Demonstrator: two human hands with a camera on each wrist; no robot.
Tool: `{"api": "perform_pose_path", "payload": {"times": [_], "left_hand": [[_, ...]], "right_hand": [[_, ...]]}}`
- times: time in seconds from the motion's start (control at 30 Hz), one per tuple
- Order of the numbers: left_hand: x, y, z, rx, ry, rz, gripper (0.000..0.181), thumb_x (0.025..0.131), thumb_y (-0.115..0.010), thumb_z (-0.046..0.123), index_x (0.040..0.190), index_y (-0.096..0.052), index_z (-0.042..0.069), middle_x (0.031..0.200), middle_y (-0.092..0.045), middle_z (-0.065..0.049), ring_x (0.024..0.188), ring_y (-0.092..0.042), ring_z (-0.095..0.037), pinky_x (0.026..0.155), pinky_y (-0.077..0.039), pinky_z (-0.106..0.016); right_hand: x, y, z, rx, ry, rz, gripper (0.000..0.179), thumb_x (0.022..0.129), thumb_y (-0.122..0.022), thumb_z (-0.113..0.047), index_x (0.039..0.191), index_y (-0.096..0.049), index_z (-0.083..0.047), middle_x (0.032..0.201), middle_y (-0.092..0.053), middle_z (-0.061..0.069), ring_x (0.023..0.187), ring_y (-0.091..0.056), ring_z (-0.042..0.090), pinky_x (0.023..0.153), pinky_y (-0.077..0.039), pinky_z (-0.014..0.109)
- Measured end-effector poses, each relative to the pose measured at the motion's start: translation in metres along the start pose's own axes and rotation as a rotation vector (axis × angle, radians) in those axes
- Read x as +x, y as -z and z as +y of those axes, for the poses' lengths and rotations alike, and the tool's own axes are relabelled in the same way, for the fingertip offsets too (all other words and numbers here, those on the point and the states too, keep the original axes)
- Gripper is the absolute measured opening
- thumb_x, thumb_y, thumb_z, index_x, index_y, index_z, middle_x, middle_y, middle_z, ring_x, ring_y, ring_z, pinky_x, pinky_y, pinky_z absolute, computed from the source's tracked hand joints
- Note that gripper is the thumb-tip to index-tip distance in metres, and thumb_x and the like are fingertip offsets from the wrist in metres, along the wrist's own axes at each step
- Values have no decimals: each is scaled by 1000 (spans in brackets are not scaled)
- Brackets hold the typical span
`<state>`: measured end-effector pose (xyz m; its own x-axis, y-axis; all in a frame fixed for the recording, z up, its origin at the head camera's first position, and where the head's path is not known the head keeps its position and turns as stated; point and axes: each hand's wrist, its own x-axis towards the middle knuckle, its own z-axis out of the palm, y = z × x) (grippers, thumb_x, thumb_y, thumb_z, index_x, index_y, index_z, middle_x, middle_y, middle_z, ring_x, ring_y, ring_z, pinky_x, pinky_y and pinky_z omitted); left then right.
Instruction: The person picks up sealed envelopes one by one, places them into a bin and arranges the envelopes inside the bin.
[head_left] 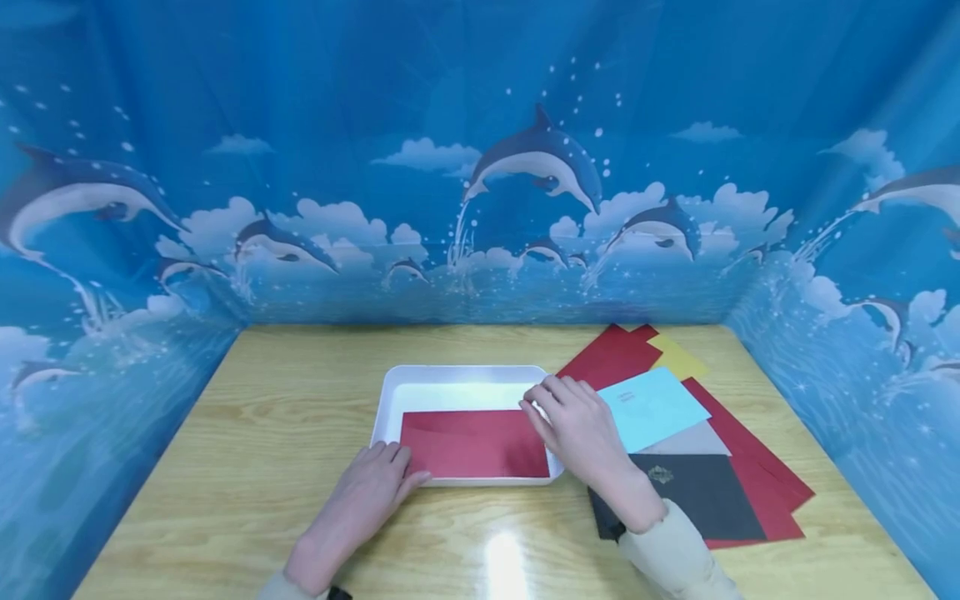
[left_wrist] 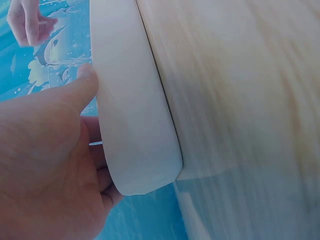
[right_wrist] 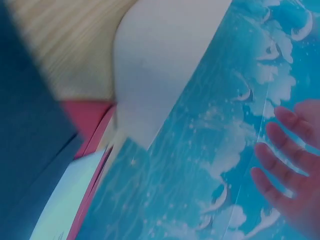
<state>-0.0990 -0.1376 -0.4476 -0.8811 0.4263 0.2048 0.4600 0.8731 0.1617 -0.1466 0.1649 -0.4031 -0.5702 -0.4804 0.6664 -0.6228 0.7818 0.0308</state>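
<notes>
Screened tabletop work booth, type of surrounding room not discernible from where I stand. Blue dolphin-printed sheeting [head_left: 360, 125] spans the upper frame and lines both side edges, walling three sides of a wood-grain table [head_left: 292, 400]; a bright reflection [head_left: 506, 567] at bottom centre shows its sheen.

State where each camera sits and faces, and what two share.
Head: on the head, looking forward and down at white tray and backdrop; left hand, right hand, sleeves show.
Left wrist: on that wrist, facing the white tray's outer side and table; left hand large, right hand partly, top left.
Right wrist: on that wrist, facing the white tray's outer side, paper pile and backdrop; right hand at right edge.
Shared: both wrist views show the white tray's outer side and backdrop.
</notes>
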Motion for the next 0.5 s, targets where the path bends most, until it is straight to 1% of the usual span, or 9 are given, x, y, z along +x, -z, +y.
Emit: {"api": "perform_pose_path", "payload": {"times": [0.1, 0.2, 0.27, 0.33, 0.37, 0.4, 0.43, 0.47, 0.5], "left_hand": [[0, 0, 0, 3, -4, 3, 31, 101, -61, 40, 89, -57, 12, 78, -44, 5, 75, -39, -14, 76, -43, -33], [0, 0, 0, -3, -5, -1, 31, 101, -61, 40, 89, -57, 12, 77, -43, 5, 74, -38, -14, 76, -42, -32], [0, 0, 0, -7, -3, -6, 31, 101, -60, 40, 88, -57, 13, 77, -43, 5, 74, -38, -14, 76, -42, -32], [0, 0, 0, -10, -1, -10, 30, 101, -61, 40, 88, -57, 13, 77, -43, 5, 74, -38, -14, 76, -42, -32], [0, 0, -1, -11, -1, -10, 30, 101, -61, 40, 88, -57, 13, 77, -43, 5, 74, -38, -14, 76, -42, -32], [0, 0, -1, -11, -1, -9, 30, 101, -61, 40, 88, -57, 13, 77, -43, 5, 74, -38, -14, 76, -42, -32], [0, 0, -1, -10, -2, -8, 30, 101, -61, 40, 88, -56, 13, 77, -43, 5, 74, -38, -14, 76, -42, -32], [1, -1, -1, -8, -2, -7, 30, 101, -61, 40, 88, -56, 13, 77, -43, 5, 74, -38, -14, 76, -42, -32], [1, -1, -1, -6, -4, -4, 31, 101, -62, 40, 87, -56, 13, 76, -43, 5, 74, -38, -14, 76, -42, -32]], "right_hand": [[-10, 9, 13, -14, -35, -2, 28, 78, -88, -21, 96, -70, -9, 87, -66, 4, 74, -63, 20, 63, -55, 33], [-22, 19, 28, -29, -73, -6, 26, 80, -86, -19, 95, -69, -7, 85, -65, 6, 72, -63, 21, 63, -56, 36], [-32, 26, 39, -38, -102, -10, 24, 90, -77, -27, 96, -69, -6, 85, -64, 7, 72, -63, 22, 63, -56, 37], [-42, 33, 50, -51, -131, -10, 33, 100, -62, -37, 96, -68, -5, 84, -64, 8, 72, -63, 23, 63, -55, 38], [-47, 37, 55, -54, -143, -12, 40, 103, -55, -42, 97, -69, -5, 85, -65, 8, 72, -63, 24, 63, -55, 38], [-52, 40, 60, -62, -153, -15, 41, 104, -52, -42, 98, -69, -5, 85, -65, 8, 72, -62, 24, 62, -55, 38], [-57, 43, 65, -69, -161, -17, 40, 104, -53, -41, 98, -69, -5, 85, -65, 8, 72, -62, 24, 60, -54, 38], [-62, 46, 69, -78, -171, -25, 34, 102, -59, -37, 97, -69, -5, 85, -65, 8, 71, -61, 24, 58, -53, 37], [-67, 48, 72, -85, -178, -36, 26, 97, -67, -31, 96, -69, -5, 84, -65, 8, 70, -59, 23, 57, -52, 37]]}}
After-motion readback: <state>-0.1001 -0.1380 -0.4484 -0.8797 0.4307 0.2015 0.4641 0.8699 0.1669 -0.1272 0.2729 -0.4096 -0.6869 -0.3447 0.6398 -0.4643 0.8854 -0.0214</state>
